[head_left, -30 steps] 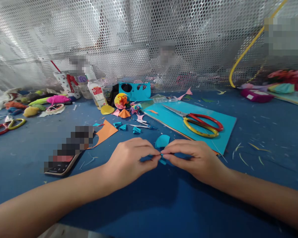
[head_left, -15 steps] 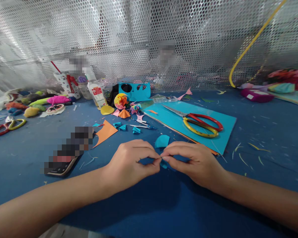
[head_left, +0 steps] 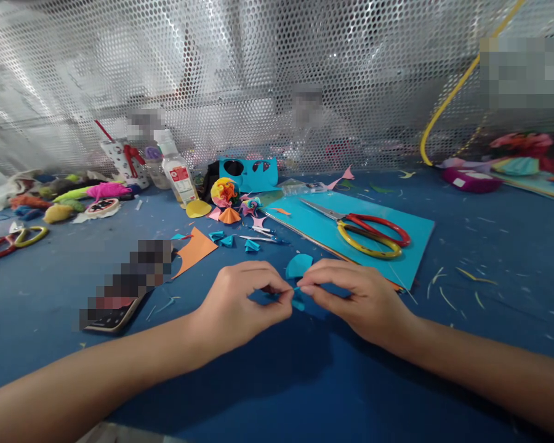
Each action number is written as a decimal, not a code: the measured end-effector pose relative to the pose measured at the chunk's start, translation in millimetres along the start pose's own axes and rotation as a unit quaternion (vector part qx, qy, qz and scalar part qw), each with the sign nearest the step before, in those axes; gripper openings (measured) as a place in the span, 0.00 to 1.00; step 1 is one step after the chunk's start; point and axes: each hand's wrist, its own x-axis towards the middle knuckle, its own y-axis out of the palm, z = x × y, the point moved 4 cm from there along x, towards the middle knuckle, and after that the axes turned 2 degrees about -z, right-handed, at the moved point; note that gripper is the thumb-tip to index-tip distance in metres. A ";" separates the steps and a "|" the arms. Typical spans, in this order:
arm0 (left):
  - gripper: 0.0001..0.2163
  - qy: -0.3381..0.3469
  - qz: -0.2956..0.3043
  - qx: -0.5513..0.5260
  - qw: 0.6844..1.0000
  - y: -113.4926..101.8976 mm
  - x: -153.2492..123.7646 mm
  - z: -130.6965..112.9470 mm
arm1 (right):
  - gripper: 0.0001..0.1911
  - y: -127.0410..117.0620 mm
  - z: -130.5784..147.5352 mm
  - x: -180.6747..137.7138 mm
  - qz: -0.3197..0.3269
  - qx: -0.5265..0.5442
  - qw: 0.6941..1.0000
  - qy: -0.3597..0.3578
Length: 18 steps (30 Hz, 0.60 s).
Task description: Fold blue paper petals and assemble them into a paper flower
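Note:
Between my fingertips is a small piece of blue paper (head_left: 297,289), mostly hidden by the fingers. My left hand (head_left: 249,292) pinches it from the left, thumb against forefinger. From the right, my right hand (head_left: 357,298) pinches it the same way, and the two sets of fingertips nearly meet. Just behind the fingers lies a blue paper round (head_left: 298,266), flat on the table. Under the fingertips another bit of blue paper (head_left: 298,304) shows in part. Several small folded blue paper pieces (head_left: 227,240) lie farther off to the left.
Scissors (head_left: 373,234) with red and yellow handles rest on a stack of blue sheets (head_left: 415,237). A phone (head_left: 129,307), an orange paper offcut (head_left: 196,251), a glue bottle (head_left: 180,175) and a paper flower ball (head_left: 224,192) stand or lie leftward. Perforated metal (head_left: 258,74) closes the back.
The fingertips have drawn slightly apart, so a sliver of blue paper shows between them. The whole view has shifted a little. Both hands keep their pinch.

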 end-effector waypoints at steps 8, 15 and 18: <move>0.04 -0.121 0.009 -0.062 0.991 -2.6 2.9 3.8 | 0.06 1.2 -7.4 3.4 0.031 0.052 0.995 0.075; 0.07 -0.148 0.069 -0.070 0.984 1.6 3.7 5.5 | 0.07 5.8 -5.5 -1.2 0.087 0.049 0.994 0.052; 0.07 -0.151 0.087 -0.079 0.982 2.8 3.4 3.7 | 0.08 7.0 -3.3 -2.8 0.106 0.040 0.993 0.032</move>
